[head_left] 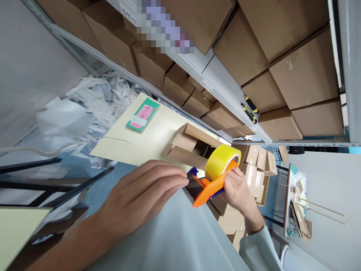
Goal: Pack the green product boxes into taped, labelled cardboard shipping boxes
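Observation:
My right hand (237, 186) grips an orange and dark blue tape dispenser (210, 190) by its handle side. A roll of yellow packing tape (221, 162) sits on the dispenser, with its toothed cutting edge facing left. My left hand (143, 192) reaches in from the left, its fingers pressed together and their tips at the dispenser's cutting end. Its thumb and whatever lies under the fingertips are hidden. Behind the dispenser, an open cardboard box (180, 146) lies on the pale yellow tabletop (160, 131). A pink item in a green package (143, 115) rests farther left on this tabletop.
Shelves packed with cardboard boxes (304, 71) run along the far side. Two black-and-yellow utility knives (249, 113) lie on a shelf. White scrap paper (104, 94) is heaped at the left. More boxes (259, 162) are stacked at the right. A white cable (56, 150) crosses at left.

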